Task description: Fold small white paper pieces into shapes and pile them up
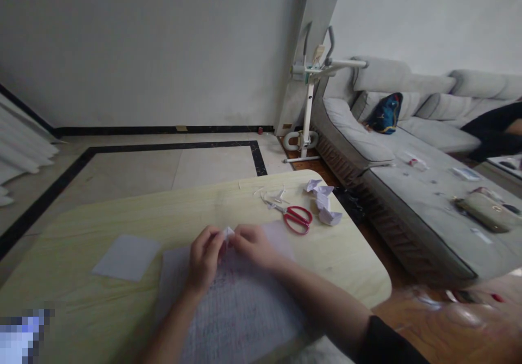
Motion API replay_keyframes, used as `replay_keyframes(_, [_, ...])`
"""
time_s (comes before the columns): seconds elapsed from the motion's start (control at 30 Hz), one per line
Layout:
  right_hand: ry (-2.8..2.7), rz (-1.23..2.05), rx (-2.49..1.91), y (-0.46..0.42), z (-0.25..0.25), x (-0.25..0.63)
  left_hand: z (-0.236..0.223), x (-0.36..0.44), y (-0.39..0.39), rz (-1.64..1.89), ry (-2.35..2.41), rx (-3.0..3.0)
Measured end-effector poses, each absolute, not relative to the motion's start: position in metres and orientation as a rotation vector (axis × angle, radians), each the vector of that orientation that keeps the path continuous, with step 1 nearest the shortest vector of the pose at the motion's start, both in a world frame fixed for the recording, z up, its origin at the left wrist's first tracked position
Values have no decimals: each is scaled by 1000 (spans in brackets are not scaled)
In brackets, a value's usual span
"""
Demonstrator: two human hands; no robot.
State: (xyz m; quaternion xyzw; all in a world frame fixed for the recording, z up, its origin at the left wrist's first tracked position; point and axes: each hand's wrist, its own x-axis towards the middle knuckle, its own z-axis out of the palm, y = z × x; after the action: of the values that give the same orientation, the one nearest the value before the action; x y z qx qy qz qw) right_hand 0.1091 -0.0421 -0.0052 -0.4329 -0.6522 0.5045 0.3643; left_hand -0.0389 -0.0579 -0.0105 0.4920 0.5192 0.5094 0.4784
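Folded paper (pixel 229 232) near red-handled scissors (pixel 287 211).

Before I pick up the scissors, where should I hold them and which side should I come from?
The scissors are probably best taken by their red handles, coming from your right. Those loops spread toward the right edge of the table, while the blades point left and away from you, so that side avoids the sharp end.

From your head, the camera looks forward and down, close above the round-cornered, pale yellow wood-grain table (pixel 101 217), and faces the plain grey wall (pixel 163 54) well beyond.
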Motion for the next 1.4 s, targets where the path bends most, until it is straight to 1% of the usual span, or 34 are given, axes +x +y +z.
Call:
replay_keyframes(0.4, [-1608, 1444, -1095, -44, 1, 119, -6, -40, -61, 1132, 1260, 1386])
replay_keyframes(0.57, [-1718, 1392, -1074, -45, 2, 122, -3, -41, -61, 1094, 1293, 1433])
replay_keyframes(0.9, [-1683, 1350, -1064, -50, -1, 121, -4, -42, -65, 974, 1226, 1590])
replay_keyframes(1.1, [-1633, 1329, -1074, -50, 3, 119, -8, -42, -66, 917, 1180, 1494])
replay_keyframes(1.4, [-1603, 1312, -1128, -50, 4, 121, -3, -41, -65, 1006, 1232, 1365])
